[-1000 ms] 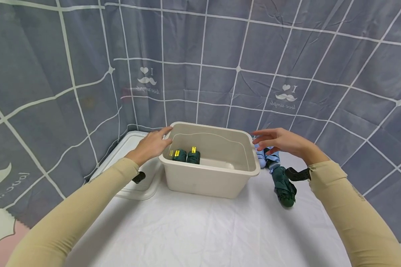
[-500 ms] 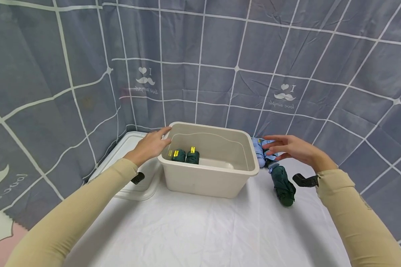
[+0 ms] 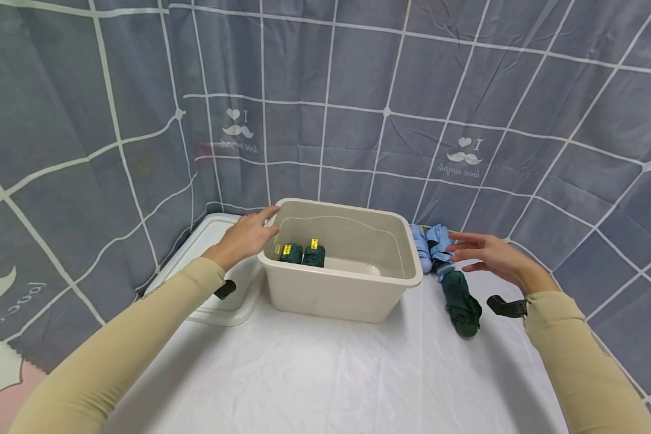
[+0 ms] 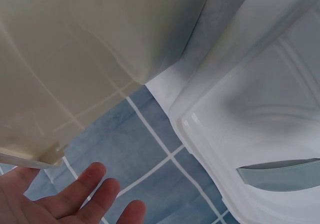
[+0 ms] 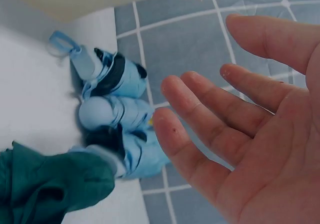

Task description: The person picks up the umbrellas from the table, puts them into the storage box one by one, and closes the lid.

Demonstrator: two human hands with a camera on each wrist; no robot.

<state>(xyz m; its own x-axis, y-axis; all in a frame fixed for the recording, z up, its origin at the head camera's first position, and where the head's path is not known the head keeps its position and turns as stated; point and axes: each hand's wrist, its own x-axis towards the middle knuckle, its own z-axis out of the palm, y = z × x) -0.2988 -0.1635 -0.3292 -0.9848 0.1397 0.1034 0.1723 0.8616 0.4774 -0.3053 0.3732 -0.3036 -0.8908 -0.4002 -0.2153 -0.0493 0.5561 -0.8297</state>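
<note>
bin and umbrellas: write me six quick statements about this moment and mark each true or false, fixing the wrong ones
1. The beige bin has green umbrellas with yellow tags inside. True.
2. The bin is covered. False: it is open, and a white lid lies to its left.
3. The right hand holds nothing. True.
4. The left hand rests on the lid. False: it is at the bin's left rim.
5. Three blue umbrellas lie outside the bin, on its right. True.
6. The loose green umbrella stands upright. False: it lies on the white cloth.
</note>
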